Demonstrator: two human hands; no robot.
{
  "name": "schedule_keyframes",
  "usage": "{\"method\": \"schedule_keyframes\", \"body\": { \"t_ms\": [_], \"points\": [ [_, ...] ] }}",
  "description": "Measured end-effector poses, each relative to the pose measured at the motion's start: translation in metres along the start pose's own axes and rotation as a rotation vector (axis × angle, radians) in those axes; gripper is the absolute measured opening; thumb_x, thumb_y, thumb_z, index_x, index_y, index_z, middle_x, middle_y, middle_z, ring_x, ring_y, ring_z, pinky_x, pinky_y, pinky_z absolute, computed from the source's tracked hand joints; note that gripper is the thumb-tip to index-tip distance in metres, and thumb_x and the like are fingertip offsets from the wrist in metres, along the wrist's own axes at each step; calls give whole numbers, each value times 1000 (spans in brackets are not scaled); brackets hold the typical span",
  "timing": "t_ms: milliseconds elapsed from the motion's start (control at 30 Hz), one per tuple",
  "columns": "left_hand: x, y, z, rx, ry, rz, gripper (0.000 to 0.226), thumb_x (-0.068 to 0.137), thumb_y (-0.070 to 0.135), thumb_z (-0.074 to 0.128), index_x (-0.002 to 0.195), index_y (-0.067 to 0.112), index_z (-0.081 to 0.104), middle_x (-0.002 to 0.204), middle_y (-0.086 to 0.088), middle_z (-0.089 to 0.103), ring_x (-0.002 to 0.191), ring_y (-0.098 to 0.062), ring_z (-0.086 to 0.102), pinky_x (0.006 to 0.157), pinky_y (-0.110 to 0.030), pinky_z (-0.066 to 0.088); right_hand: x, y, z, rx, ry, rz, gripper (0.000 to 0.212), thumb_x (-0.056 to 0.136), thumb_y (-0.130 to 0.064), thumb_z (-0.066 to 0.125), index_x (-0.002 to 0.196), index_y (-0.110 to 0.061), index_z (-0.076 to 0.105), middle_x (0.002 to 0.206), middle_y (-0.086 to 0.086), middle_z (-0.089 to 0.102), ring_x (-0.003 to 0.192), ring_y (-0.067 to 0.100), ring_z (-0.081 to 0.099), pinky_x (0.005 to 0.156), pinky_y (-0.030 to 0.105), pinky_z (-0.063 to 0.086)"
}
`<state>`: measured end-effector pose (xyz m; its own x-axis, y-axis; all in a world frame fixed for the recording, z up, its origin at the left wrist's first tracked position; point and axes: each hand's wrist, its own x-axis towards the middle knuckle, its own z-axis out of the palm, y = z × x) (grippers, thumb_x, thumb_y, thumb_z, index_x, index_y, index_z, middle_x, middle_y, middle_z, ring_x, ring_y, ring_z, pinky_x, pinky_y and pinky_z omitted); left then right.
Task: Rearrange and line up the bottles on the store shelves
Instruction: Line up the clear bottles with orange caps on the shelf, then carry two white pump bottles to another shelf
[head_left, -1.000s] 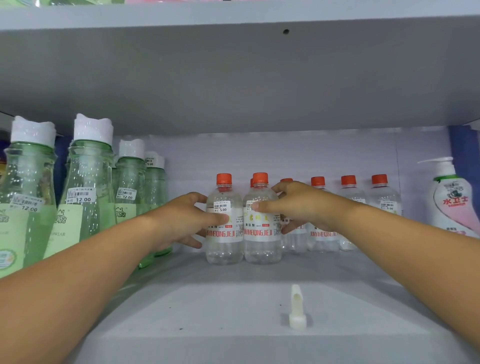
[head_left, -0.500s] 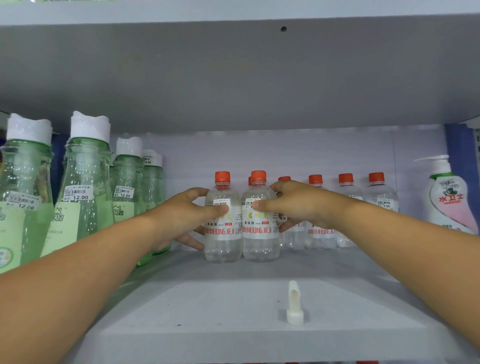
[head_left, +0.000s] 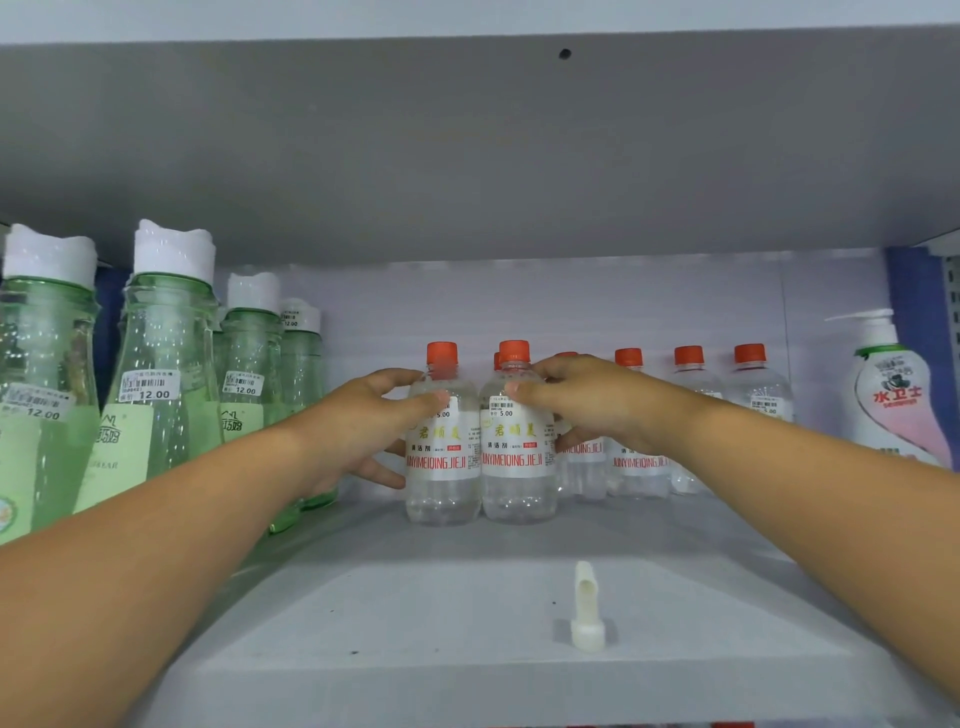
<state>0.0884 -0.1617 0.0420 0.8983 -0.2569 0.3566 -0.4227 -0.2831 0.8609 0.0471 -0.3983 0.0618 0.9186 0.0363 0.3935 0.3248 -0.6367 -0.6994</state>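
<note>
Two clear bottles with orange caps and white labels stand side by side in the middle of the shelf (head_left: 467, 597). My left hand (head_left: 358, 421) grips the left bottle (head_left: 442, 467), thumb across its front and fingers round its back. My right hand (head_left: 587, 400) grips the right bottle (head_left: 517, 462) the same way from the right. Behind them a row of several more orange-capped bottles (head_left: 691, 410) runs to the right along the back wall; my right hand hides part of it.
Tall green bottles with white caps (head_left: 166, 374) crowd the left side of the shelf. A white and pink pump bottle (head_left: 893, 400) stands at the far right. A small white plastic nozzle (head_left: 587, 608) lies near the front edge. The upper shelf hangs low overhead.
Both hands stay on the two front bottles. The left hand's fingers have closed further round its bottle. The bottles have hardly shifted.
</note>
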Motion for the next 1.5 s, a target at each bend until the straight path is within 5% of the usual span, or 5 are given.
{"method": "schedule_keyframes", "body": {
  "t_ms": [500,733,900,1267,1500],
  "points": [
    [-63,67,45,-258,155,13,51,88,45,75,129,18,60,118,-1,65,107,-25,64,91,-43,56,-120,19,-86,110,189,63,68,86,-54,73,140,-19,53,127,-4,64,110,13,67,94,37,59],
    [-93,135,184,-300,-62,74,56,86,51,75,130,21,59,131,-1,59,114,-26,63,89,-43,58,-240,76,-221,-193,873,-28,43,86,-45,75,119,-18,64,115,-3,67,101,16,64,87,35,52],
    [-97,151,263,-288,-217,18,63,83,51,78,134,19,58,133,-3,59,115,-27,64,93,-45,58,-229,122,-232,-20,577,306,58,76,-40,86,119,-12,59,115,3,67,97,21,66,81,37,55],
    [-86,144,299,-237,-197,43,40,88,29,78,125,27,61,106,0,78,97,-25,76,91,-54,59,-186,120,-220,140,-170,133,38,92,-13,72,129,-14,64,119,2,74,107,17,72,84,30,60],
    [-71,116,279,-235,-75,63,40,88,34,78,123,37,58,113,2,75,96,-24,76,81,-50,62,-131,146,-271,-212,375,342,44,87,-37,78,111,-4,61,112,8,65,91,25,64,65,30,53]
  ]
}}
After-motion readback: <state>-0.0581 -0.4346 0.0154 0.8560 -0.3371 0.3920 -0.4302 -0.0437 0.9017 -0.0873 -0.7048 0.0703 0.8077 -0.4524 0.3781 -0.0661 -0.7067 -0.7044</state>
